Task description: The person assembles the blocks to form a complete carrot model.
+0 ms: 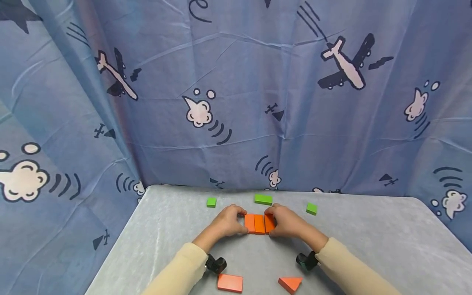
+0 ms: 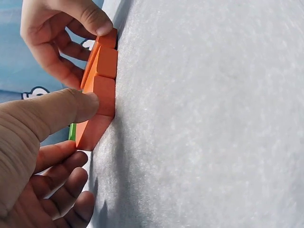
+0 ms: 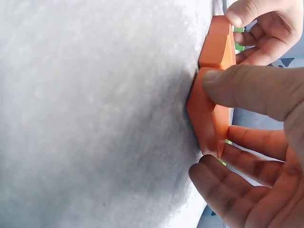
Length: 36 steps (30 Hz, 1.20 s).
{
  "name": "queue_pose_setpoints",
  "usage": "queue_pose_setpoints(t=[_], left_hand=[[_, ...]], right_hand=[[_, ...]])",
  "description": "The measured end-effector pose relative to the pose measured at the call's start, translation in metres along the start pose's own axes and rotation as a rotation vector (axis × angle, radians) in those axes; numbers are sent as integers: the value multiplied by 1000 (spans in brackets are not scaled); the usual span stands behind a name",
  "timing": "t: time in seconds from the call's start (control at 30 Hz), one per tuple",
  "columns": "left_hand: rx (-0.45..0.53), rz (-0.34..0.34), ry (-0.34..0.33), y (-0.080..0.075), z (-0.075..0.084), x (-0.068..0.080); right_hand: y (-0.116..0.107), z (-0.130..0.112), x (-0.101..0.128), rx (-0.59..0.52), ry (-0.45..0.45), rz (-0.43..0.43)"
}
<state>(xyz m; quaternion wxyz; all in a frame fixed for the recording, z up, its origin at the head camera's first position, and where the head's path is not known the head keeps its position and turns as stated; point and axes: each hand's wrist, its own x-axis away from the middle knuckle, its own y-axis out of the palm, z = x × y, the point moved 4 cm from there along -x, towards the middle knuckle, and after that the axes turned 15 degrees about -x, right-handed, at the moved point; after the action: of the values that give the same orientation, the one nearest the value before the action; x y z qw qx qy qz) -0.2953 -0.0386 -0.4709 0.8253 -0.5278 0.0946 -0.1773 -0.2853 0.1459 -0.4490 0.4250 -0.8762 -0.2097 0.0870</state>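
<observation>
Three orange blocks (image 1: 259, 223) lie side by side in a row on the grey table (image 1: 368, 237). My left hand (image 1: 243, 222) pinches the row's left end between thumb and fingers. My right hand (image 1: 272, 222) pinches the right end the same way. In the left wrist view the left hand (image 2: 85, 137) has its thumb on the nearest orange block (image 2: 102, 85), and the right hand (image 2: 61, 38) holds the far end. In the right wrist view the right hand (image 3: 209, 128) has its thumb across the near orange block (image 3: 213, 52), with the left hand (image 3: 261, 28) beyond.
Three green blocks (image 1: 211, 202) (image 1: 263, 199) (image 1: 311, 208) lie behind the row. A flat orange block (image 1: 230, 282) and an orange wedge (image 1: 290, 283) lie near the front edge. A blue airplane-print curtain (image 1: 236, 102) closes off the back and left.
</observation>
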Motion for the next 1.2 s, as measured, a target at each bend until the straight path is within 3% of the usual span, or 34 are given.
queue_pose_setpoints(t=[0.47, 0.67, 0.97, 1.2], left_hand=[[-21, -1, -34, -1, 2, -3], [-7, -14, -57, -1, 1, -2], [-15, -8, -42, -1, 0, 0], [-13, -27, -55, 1, 1, -3]], right_hand=[[-1, -2, -3, 9, -23, -3], [-10, 0, -7, -39, -27, 17], [-18, 15, -26, -83, 63, 74], [-24, 27, -41, -47, 106, 143]])
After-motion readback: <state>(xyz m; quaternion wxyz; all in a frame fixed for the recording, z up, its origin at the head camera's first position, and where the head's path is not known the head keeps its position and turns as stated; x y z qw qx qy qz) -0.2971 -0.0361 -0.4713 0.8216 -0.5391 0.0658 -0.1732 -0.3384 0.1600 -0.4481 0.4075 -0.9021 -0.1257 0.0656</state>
